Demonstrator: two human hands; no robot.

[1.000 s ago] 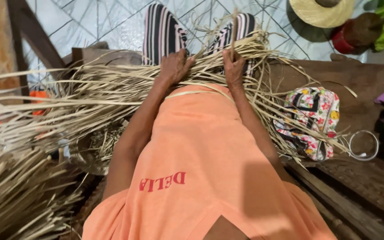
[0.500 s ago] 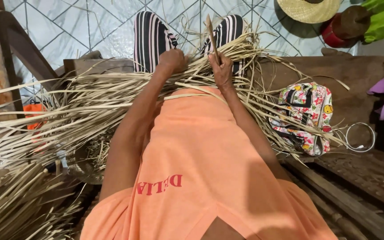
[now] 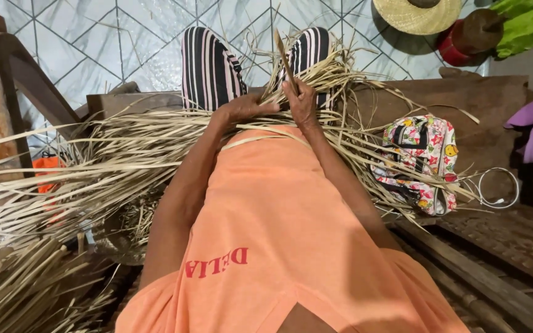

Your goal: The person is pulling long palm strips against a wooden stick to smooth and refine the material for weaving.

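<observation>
Right hand (image 3: pixel 303 102) grips a strip (image 3: pixel 285 58); floral pouch (image 3: pixel 419 161) closed nearby.

- The dried palm strips (image 3: pixel 112 154) lie across the person's lap, spreading left over the wooden bench (image 3: pixel 402 98).
- Left hand (image 3: pixel 245 108) rests on the strips, just beside the right hand (image 3: pixel 303 102).
- A pouch (image 3: pixel 421 160) sits right of the strips, a cable (image 3: pixel 495 188) beyond it.
- A straw hat (image 3: pixel 417 15) lies on the floor behind the bench.

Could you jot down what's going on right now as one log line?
left hand: resting on dry straw strips | right hand: gripping one upright strip | nearby: floral bag, straw hat
</observation>
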